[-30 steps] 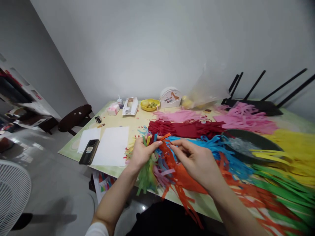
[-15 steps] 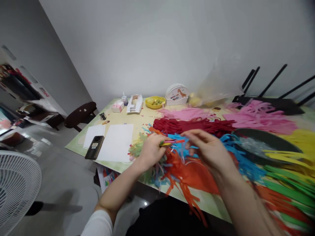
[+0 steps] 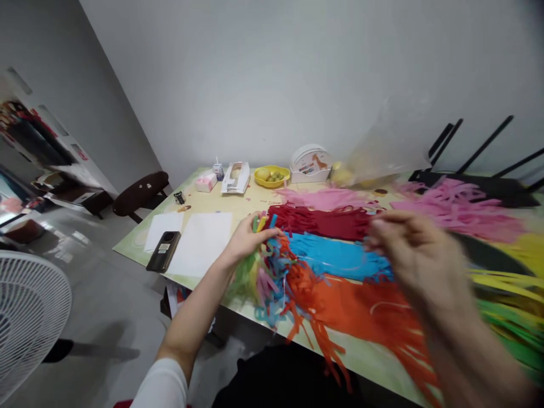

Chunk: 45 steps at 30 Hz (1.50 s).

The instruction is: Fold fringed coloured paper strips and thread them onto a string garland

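Note:
My left hand (image 3: 250, 238) is closed round a bunch of coloured paper tassels (image 3: 266, 277), whose green, yellow and blue ends poke out above the fingers while loose strips hang below. My right hand (image 3: 408, 243), smeared by motion, is raised over the fringed sheets with thumb and fingers pinched together; what they hold cannot be made out. Between the hands lie a blue fringed tissue sheet (image 3: 331, 255) and an orange one (image 3: 352, 303), whose strips droop over the table's front edge. Behind them is a dark red fringed sheet (image 3: 331, 222). A thin white thread (image 3: 385, 306) curves over the orange sheet.
On the left are a phone (image 3: 164, 252) and white paper sheets (image 3: 203, 243). Along the wall stand a yellow fruit dish (image 3: 272, 180), a white giraffe holder (image 3: 312, 170) and a plastic bag (image 3: 389, 150). Pink sheets (image 3: 459, 209) and a dark tray (image 3: 488, 255) lie right. A fan (image 3: 32, 328) stands left.
My right hand has moved right, away from my left hand, uncovering the blue and orange sheets. The left hand has shifted slightly left and turned, with the tassels now hanging below it.

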### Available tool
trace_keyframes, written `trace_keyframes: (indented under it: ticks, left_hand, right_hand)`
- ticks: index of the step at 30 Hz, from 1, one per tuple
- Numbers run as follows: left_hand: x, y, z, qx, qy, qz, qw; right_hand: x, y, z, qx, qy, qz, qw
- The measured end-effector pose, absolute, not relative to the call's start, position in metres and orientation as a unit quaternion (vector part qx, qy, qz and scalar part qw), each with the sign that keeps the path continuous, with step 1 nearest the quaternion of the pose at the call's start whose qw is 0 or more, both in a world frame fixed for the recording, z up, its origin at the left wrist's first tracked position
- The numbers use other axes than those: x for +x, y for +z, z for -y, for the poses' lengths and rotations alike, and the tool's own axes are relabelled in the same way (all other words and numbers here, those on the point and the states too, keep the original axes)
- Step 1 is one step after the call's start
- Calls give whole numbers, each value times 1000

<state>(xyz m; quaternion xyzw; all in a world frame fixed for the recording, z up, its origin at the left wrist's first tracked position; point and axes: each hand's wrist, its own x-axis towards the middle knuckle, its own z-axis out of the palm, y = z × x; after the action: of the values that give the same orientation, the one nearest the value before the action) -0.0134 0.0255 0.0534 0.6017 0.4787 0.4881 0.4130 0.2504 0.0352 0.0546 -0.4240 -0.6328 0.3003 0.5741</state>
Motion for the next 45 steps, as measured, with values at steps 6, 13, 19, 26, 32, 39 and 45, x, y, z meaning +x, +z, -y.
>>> trace_keyframes:
  ticks: [6,13,19,26,32,39,45]
  left_hand:
    - [8,46,-13,557,497,-496,444]
    - [5,36,-12,533,501,-467,497]
    - [-1,36,-14,526,473,-448,547]
    - [-3,52,-18,539,425,-413,598]
    - [3,50,-13,510,520,-455,513]
    - [9,47,-5,581,525,-482,393]
    - [10,49,-2,629,515,-504,293]
  right_hand:
    - [174,56,-30,-348,481,636,493]
    - [178,51,-33,-389,409,699,438]
    - [182,58,-24,-415,257,744,457]
    - [184,54,-22,-360,247,761,481]
    - [187,43,-8,-420,276,701,507]
    - [184,37,5,-443,318,727,418]
    - [184,40,8,-440,338,715,425]
